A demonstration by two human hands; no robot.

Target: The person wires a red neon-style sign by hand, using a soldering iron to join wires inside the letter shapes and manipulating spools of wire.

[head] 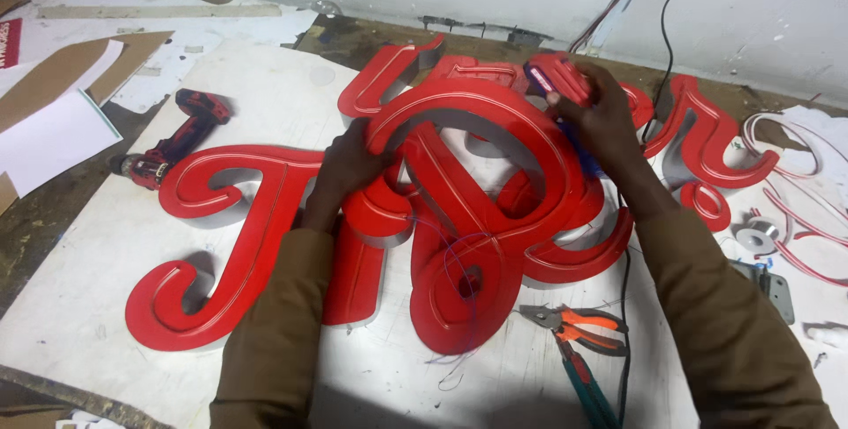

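A big red looped sign letter (481, 208) with grey side walls is tilted up over other red letters on the white board (97, 296). My left hand (349, 168) grips its left edge. My right hand (596, 106) holds its upper right rim and also touches a red tool (555, 75) there. A large red curly letter (225, 235) lies flat to the left. More red letters (707, 142) lie to the right. Thin wires (459, 261) hang from the lifted letter.
A red cordless drill (177, 142) lies at the left. Orange-handled pliers (574, 323) and a teal-handled tool (587, 389) lie at the front right. A tape roll (758, 235), a metal hinge (776, 288) and red-white strips (795, 208) sit at the right. Cardboard (71, 71) lies at the back left.
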